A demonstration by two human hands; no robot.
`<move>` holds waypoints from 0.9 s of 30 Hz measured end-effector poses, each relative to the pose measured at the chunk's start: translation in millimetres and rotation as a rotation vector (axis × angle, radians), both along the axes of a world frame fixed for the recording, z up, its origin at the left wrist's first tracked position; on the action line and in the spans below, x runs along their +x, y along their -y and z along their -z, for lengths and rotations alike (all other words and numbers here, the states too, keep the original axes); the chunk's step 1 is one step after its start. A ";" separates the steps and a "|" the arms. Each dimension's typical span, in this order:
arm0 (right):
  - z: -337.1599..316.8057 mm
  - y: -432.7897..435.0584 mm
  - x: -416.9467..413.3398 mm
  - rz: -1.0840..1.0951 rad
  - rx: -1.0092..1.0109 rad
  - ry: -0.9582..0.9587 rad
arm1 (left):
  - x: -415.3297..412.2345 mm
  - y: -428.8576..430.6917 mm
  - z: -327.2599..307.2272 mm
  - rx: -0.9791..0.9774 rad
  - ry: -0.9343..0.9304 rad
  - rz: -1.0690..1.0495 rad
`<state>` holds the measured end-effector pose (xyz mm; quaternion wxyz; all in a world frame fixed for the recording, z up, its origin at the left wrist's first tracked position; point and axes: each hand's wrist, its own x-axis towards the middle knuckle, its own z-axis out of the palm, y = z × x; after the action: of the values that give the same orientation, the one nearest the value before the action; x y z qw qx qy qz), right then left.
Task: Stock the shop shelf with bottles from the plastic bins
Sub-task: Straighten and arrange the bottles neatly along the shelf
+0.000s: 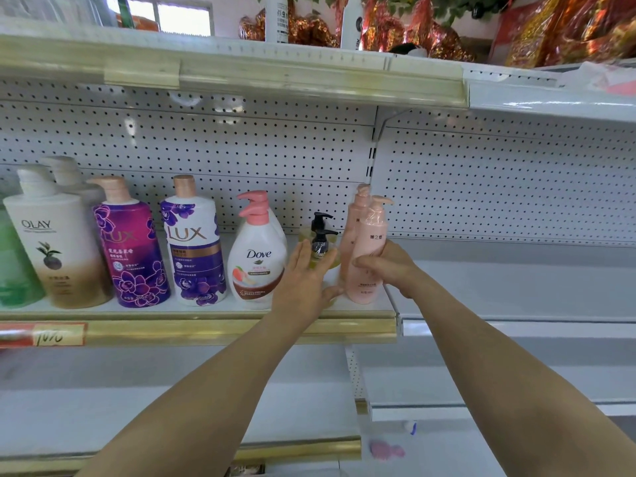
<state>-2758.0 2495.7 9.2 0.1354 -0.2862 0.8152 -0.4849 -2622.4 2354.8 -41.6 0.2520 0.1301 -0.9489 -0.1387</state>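
Note:
My right hand grips the front pink pump bottle, which stands upright at the right end of the middle shelf. A second pink bottle stands just behind it. My left hand lies flat with straight fingers against a small yellow bottle with a black pump, covering most of its body. Left of these stand a white Dove bottle, two purple Lux bottles, and a white and gold Olay bottle. No plastic bins are in view.
A green bottle is cut off at the far left. The top shelf holds two white bottles and red-gold packets. The bay to the right and the lower shelves are bare white metal. A red price tag hangs on the shelf edge.

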 end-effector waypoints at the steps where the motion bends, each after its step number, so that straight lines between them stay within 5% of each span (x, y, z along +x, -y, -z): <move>1: -0.1 -0.1 -0.3 0.000 0.001 0.004 | -0.4 -0.3 0.2 0.000 -0.002 -0.002; 27: -3.7 -4.0 9.8 -0.078 0.039 0.032 | 3.8 -0.8 -1.0 0.023 0.031 0.020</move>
<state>-2748.2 2499.7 12.9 0.1730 -0.3074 0.8103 -0.4679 -2618.6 2355.6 -40.6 0.2343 0.1254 -0.9523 -0.1499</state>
